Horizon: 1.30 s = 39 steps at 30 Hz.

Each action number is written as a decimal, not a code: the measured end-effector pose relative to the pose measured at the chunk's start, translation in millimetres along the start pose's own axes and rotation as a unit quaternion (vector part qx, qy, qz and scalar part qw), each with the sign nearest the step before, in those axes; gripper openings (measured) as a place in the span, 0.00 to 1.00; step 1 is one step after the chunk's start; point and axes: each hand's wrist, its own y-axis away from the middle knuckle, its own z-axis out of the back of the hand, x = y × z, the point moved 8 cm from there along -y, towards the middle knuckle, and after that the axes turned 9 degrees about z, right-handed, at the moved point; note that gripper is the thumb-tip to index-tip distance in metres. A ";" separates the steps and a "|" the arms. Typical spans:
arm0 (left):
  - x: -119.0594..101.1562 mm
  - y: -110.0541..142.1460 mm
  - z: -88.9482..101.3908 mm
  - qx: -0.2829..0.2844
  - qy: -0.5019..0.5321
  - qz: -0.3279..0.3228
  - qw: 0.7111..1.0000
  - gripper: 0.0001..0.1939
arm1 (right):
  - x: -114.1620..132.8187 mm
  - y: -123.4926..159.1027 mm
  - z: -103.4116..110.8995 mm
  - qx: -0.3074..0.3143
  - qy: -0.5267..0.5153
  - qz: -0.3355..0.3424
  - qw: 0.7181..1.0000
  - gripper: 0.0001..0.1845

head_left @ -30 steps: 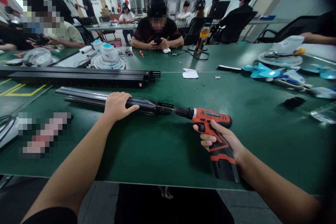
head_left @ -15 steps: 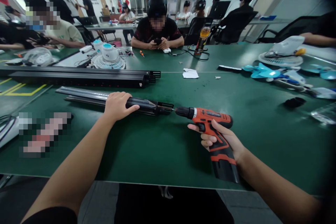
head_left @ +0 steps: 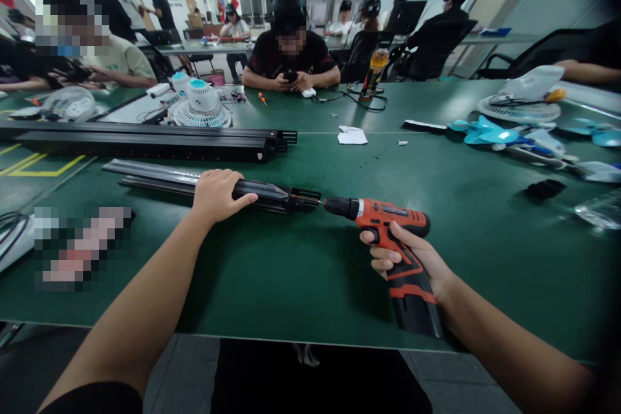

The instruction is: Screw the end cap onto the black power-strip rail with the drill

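Observation:
In my right hand [head_left: 398, 255] is an orange and black cordless drill [head_left: 395, 213], pointing left. My index finger is curled at its trigger, the others around the grip. The drill's bit reaches the slotted right end of a long black profile [head_left: 272, 196] lying on the table. Whether the bit touches a screw there is too small to tell. Over the profile's middle lies my left hand [head_left: 218, 194], fingers closed across its far side and thumb stretched along the near side.
Longer black profiles [head_left: 160, 144] lie beyond, on the green table [head_left: 291, 272]. White fan parts [head_left: 201, 107] stand at the back left, blue fan blades [head_left: 485, 131] at the right. A bottle [head_left: 373, 74] stands near the far edge. A person [head_left: 291, 45] sits opposite.
My right index finger, stretched out below the drill's chuck before, has curled back to the trigger. The drill, the profile and my left hand have barely moved.

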 end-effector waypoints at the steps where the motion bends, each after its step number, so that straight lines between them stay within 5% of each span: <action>1: 0.0 0.0 0.0 0.000 0.001 0.000 1.000 0.32 | 0.0 0.2 -0.8 0.001 0.001 -0.001 1.000 0.20; 22: 0.1 0.6 -0.2 0.004 0.013 0.005 1.000 0.32 | 1.3 1.7 6.5 -0.014 0.009 0.014 1.000 0.23; 34: 0.3 0.4 -0.2 -0.002 0.004 0.002 1.000 0.33 | 1.7 2.8 5.4 -0.013 0.011 0.011 1.000 0.37; 39: 2.0 0.2 -2.7 0.002 0.006 -0.002 1.000 0.33 | 0.8 3.2 2.9 -0.016 -0.003 0.010 1.000 0.35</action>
